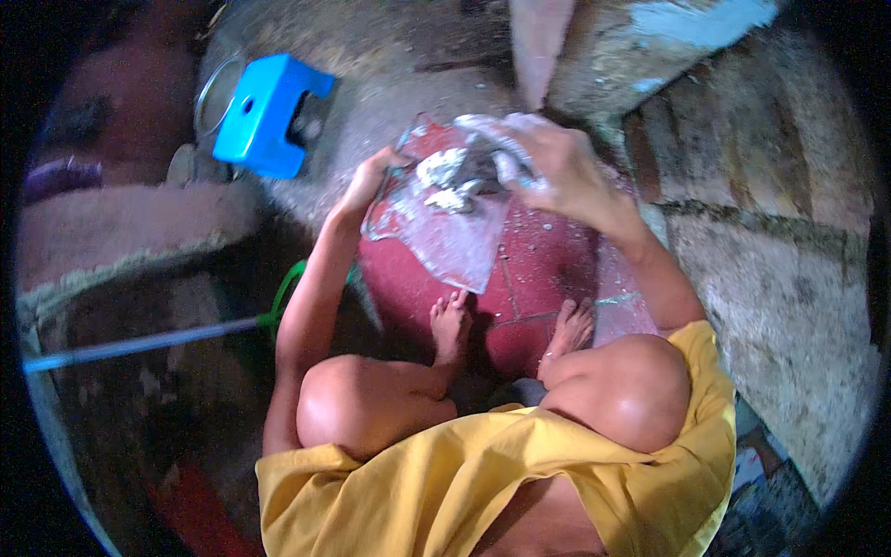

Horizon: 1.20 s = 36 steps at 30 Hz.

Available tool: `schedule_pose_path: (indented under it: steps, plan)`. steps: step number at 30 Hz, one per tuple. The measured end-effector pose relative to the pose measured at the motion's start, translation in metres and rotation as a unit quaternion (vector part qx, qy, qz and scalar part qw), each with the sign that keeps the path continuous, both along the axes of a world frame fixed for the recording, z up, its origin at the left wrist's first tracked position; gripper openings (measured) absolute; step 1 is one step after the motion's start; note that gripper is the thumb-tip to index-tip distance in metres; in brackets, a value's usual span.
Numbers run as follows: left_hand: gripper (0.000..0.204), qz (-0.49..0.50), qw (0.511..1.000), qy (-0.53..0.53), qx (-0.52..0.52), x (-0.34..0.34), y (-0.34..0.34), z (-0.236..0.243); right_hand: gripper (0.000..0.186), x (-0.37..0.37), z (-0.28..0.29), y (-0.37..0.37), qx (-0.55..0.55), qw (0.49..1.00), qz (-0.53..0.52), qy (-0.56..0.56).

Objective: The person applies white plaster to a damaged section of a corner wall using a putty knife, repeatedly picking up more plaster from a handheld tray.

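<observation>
The person squats on a red slab (543, 269) set in a rough concrete floor (780, 278), both bare feet on it.

The left arm reaches forward, nearly straight. The left hand (367, 181) closes its fingers over the far left edge of one clear plastic sheet (445, 241), pinching it. The right arm bends at the elbow. The right hand (557, 162) curls downward over the sheet's bunched top; whether its fingers press shut cannot be told.

The sheet lies on the slab between the hands. It carries one cluster of white lumps (445, 176).

One blue plastic stool (264, 116) stands well apart, to the upper left. One long handle (148, 342) lies to the left of the slab. Bare concrete lies to the right.
</observation>
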<state>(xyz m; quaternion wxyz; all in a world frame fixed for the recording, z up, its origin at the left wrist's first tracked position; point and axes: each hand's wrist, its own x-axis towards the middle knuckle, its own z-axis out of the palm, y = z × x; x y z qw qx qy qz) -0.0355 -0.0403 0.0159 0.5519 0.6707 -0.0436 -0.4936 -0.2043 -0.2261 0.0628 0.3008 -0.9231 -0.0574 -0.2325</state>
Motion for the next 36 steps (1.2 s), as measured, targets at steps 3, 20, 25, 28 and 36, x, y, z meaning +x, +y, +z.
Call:
schedule_pose_path:
  steps: [3,20,25,28,36]
  plan:
    - [0.018,0.075,0.994,0.082,0.009,0.0,0.004,0.002,0.055,0.002,0.007,0.008,-0.003,1.0,0.024,-0.017]
    - [0.017,0.032,0.996,0.079,-0.014,-0.004,0.0,-0.012,0.042,0.032,-0.017,0.007,0.208,0.976,0.061,0.028]
    - [0.022,0.049,0.992,0.111,-0.018,-0.003,0.003,-0.012,0.044,0.036,-0.027,-0.001,0.23,0.968,0.071,0.066]
    - [0.024,0.083,0.995,0.056,-0.031,-0.011,0.004,-0.008,0.045,0.03,-0.032,-0.006,0.226,0.972,0.036,0.048]
    - [0.029,0.161,0.986,0.025,-0.039,-0.03,0.009,0.012,0.046,0.01,-0.046,-0.002,0.299,0.941,-0.148,0.064]
